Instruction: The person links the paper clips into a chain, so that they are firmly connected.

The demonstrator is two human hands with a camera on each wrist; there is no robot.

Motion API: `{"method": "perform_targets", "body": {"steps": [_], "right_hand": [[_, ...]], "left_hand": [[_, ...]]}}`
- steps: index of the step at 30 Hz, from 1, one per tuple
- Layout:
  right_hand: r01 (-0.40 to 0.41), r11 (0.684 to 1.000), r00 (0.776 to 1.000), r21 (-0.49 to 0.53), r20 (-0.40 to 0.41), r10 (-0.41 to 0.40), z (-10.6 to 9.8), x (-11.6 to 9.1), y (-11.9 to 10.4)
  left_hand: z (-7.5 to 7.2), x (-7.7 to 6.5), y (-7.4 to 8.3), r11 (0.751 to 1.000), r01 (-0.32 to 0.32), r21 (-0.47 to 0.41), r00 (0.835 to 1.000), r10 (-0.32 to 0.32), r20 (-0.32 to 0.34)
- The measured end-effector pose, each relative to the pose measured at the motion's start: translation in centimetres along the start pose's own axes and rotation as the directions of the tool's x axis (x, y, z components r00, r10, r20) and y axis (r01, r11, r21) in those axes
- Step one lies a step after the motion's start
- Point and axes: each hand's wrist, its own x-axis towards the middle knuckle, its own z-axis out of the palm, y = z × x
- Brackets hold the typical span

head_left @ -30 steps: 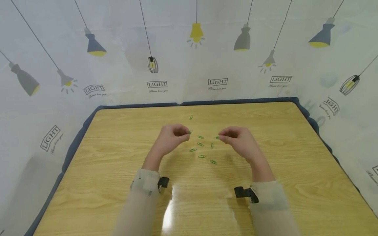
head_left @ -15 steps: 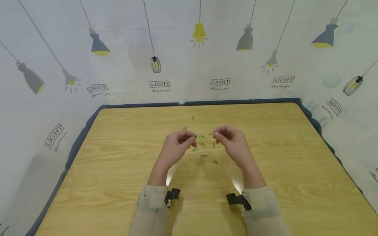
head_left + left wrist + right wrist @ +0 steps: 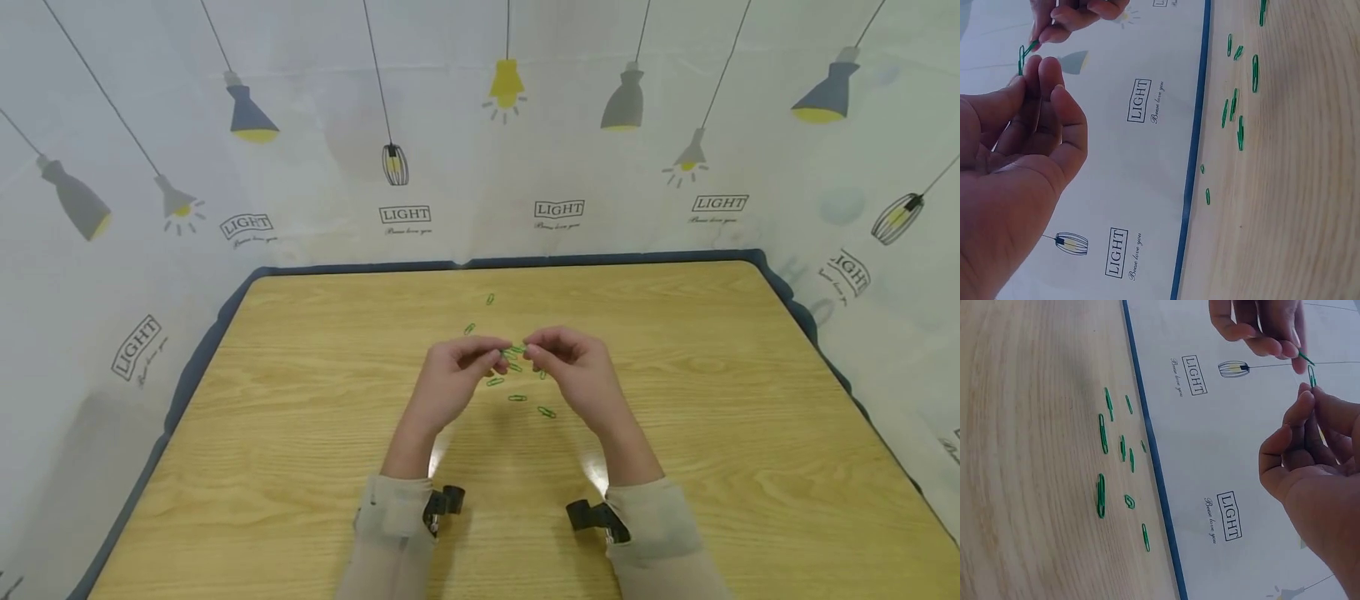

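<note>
Both hands are raised above the table, fingertips close together. My left hand (image 3: 448, 382) pinches a green paper clip (image 3: 1021, 61) between thumb and fingertips, its loop standing upright in the left wrist view. Between the thumb and fingers of my right hand (image 3: 583, 379) is another green paper clip (image 3: 1312, 376). The two clips meet or nearly meet; whether they are linked I cannot tell. Below the hands, several loose green paper clips lie scattered on the wood-grain table, among them one paper clip (image 3: 517, 398) nearer me and one (image 3: 491, 298) farther off.
The wood-grain table (image 3: 262, 417) has a dark blue edge (image 3: 360, 267) along its back and sides. Behind it hangs a white sheet (image 3: 322, 167) printed with lamps. A black wrist camera (image 3: 442, 502) sits on the left sleeve, and another black camera (image 3: 588, 515) on the right.
The hands have come together from wide apart, the left moving right and the right moving left. Each brings its paper clip towards the other. The loose clips on the table stay put.
</note>
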Motion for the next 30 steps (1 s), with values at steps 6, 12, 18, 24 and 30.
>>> {"method": "perform_targets", "body": {"steps": [6, 12, 18, 24, 30], "right_hand": [[0.024, 1.000, 1.000, 0.010, 0.011, -0.024, 0.3, -0.1, -0.2], [0.030, 0.999, 0.999, 0.023, 0.014, -0.030, 0.4, -0.1, -0.3], [0.035, 0.999, 0.999, 0.024, 0.027, -0.036, 0.4, 0.0, -0.2], [0.029, 0.999, 0.999, 0.030, 0.040, -0.030, 0.5, 0.0, -0.4], [0.040, 0.999, 0.998, 0.024, 0.040, -0.041, 0.5, 0.0, -0.4]], "left_hand": [[0.1, 0.0, 0.1, 0.999, -0.006, -0.031, 1.000, 0.005, -0.006], [0.0, 0.0, 0.3, 0.999, 0.000, -0.036, 1.000, 0.000, -0.011], [0.2, 0.1, 0.5, 0.999, 0.000, -0.038, 1.000, 0.001, 0.007], [0.3, -0.1, 0.8, 0.995, 0.002, -0.103, 0.999, 0.001, 0.037], [0.6, -0.2, 1.2, 0.990, 0.007, -0.138, 0.999, 0.000, 0.053]]}}
